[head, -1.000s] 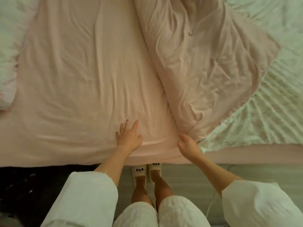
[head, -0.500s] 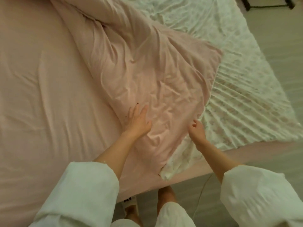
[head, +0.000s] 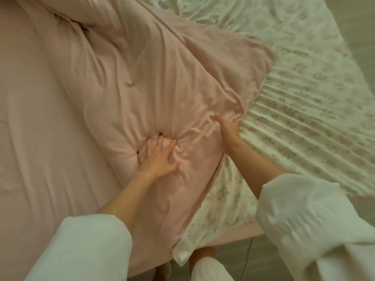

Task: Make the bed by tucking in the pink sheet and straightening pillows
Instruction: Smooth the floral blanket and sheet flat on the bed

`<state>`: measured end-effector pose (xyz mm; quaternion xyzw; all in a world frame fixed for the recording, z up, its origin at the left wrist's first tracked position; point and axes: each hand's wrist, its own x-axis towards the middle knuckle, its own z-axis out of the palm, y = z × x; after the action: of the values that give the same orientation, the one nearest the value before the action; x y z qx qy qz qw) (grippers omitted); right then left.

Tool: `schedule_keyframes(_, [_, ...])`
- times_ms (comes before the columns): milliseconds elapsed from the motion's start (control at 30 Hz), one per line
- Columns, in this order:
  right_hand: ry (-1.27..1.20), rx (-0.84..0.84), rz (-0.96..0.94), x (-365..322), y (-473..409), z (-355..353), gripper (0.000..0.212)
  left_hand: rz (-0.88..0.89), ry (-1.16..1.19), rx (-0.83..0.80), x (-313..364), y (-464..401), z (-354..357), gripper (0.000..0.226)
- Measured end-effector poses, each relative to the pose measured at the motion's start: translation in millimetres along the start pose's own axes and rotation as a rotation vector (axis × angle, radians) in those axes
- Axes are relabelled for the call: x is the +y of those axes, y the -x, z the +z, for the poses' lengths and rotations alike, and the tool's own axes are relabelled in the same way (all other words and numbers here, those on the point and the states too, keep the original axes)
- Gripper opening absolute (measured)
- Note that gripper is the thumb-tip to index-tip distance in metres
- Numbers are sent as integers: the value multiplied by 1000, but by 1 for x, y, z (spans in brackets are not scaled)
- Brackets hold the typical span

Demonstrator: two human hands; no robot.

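2 bare hands work on the bed from its near edge. The left hand (head: 157,159) lies palm down on the folded-back pink sheet (head: 154,82), its fingers (head: 160,144) straight and spread apart, the tips pressed into the cloth so that creases fan out around them; dark polish shows on the nails. The right hand (head: 228,128) is just beside it to the right, at the sheet's right-hand edge, with the fingers curled and pinching a gather of that pink edge; the thumb points up and left along the fabric.

The pink sheet lies bunched in a broad, wrinkled fold that runs from the upper left down to the near edge of the bed, where its lower end hangs over the side. To its left a smoother pink layer (head: 36,128) covers the mattress. To its right a pale floral quilt (head: 304,94) with ribbed stitching spreads toward the far corner, and 1 corner of it (head: 203,230) droops over the near edge between the person's arms, touching the pink fold.

Both forearms come out of loose white sleeves (head: 304,220), pushed up toward the elbows. Below the bed edge, bare legs (head: 203,253) and white shorts (head: 211,269) show against a light wood floor (head: 233,260), where a thin cord (head: 248,258) trails down.
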<state>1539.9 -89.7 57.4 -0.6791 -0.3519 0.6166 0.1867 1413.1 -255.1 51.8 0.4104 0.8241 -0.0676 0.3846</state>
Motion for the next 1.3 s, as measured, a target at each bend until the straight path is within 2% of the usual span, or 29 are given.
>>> schedule_keyframes(100, [-99,-7,44,-15,6,7,74,40,111,30,-2,5,-21,59])
schedule_keyframes(133, [-116,0,26,-20,10,9,66,58,220,48,-2,7,-29,54])
schedule_keyframes(200, [-110,11,-74,-29,30,15,57,21,643,76,-5,15,-48,46])
schedule_keyframes(300, [-26,-37,-289,-44,71,34,50,-249,1439,13,-19,38,-83,18])
schedule_keyframes(333, [6,-68,-353,-48,84,41,45,-269,1591,-18,-27,46,-93,13])
schedule_keyframes(400, [65,-148,-464,-55,115,60,29,-242,1700,-24,-50,64,-114,14])
schedule_keyframes(467, [156,-235,-578,-52,149,80,10,-201,1720,6,-75,86,-130,17])
schedule_keyframes(567, [364,-374,-696,-31,198,117,20,-122,1713,106,-113,123,-154,33])
schedule_keyframes(633, [592,-496,-771,-8,241,146,16,-21,1651,233,-148,157,-166,57])
schedule_keyframes(700, [746,-601,-835,17,278,171,27,106,1566,335,-175,186,-176,83])
schedule_keyframes(800, [864,-682,-901,55,328,203,17,210,1381,377,-209,224,-186,127])
schedule_keyframes(867, [920,-762,-924,81,354,221,19,226,1197,396,-227,238,-184,126])
schedule_keyframes(933, [940,-830,-942,105,380,234,32,212,948,447,-246,245,-171,115])
schedule_keyframes(1033, [924,-838,-989,139,402,236,41,139,598,563,-280,248,-147,79])
schedule_keyframes(1133, [923,-804,-928,166,411,230,43,-37,606,622,-325,251,-127,66])
schedule_keyframes(1267, [950,-765,-809,169,419,237,4,-309,697,753,-371,268,-103,61])
schedule_keyframes(1300, [956,-768,-797,169,423,244,12,-382,717,769,-384,276,-96,63])
